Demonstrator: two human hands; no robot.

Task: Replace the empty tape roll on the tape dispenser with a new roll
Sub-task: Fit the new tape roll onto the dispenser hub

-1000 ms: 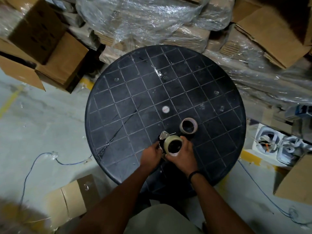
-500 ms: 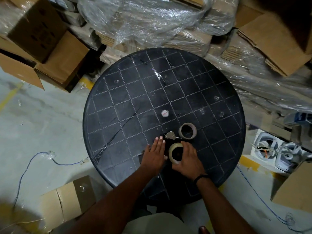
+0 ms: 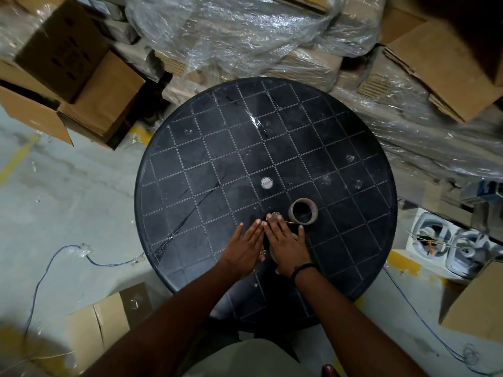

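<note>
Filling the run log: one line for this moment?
left hand flat on table | right hand pressing new roll | empty core beside

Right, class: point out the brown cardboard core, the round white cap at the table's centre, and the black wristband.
brown cardboard core (image 3: 313,216): head view, outer wall.
round white cap (image 3: 266,183): head view, its middle.
black wristband (image 3: 302,267): head view, strap on the wrist.

The scene is dim and warm-toned, with no light source in view. Glare streaks the plastic wrap (image 3: 245,36) at the top, and a small highlight glints on the dark table (image 3: 255,121). The top right corner sinks into black shadow. Wide-angle distortion bends the edges, and the bottom left corner is blurred.
</note>
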